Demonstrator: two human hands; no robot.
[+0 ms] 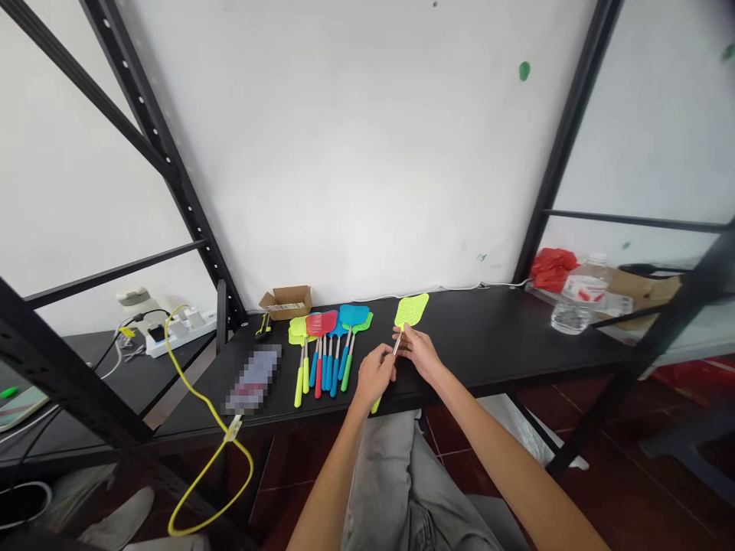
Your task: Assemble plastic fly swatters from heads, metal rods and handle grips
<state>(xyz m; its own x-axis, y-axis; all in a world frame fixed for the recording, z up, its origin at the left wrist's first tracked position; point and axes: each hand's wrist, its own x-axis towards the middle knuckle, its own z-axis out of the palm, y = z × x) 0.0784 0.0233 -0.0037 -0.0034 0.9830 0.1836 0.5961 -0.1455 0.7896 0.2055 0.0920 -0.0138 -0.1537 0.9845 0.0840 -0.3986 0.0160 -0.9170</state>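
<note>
A yellow-green fly swatter [412, 309] is held in front of me, its mesh head pointing away and its metal shaft slanting toward me. My left hand [377, 373] is closed round the lower part of the shaft, and the end of the yellow grip shows below it. Higher up, just under the head, the fingers of my right hand [419, 350] pinch the same swatter. To the left, several more fly swatters [321, 323] lie side by side with overlapping heads in yellow, red, blue and green, their grips toward me.
Left of the swatters lie a blurred-out phone [253, 379] on a yellow cable [198, 394] and a black-and-yellow tool [263, 329]. A small open cardboard box [287, 301] stands by the wall. At the right are a plastic bottle [581, 297] and a red bag [552, 268]. Black shelf posts [566, 145] flank the table.
</note>
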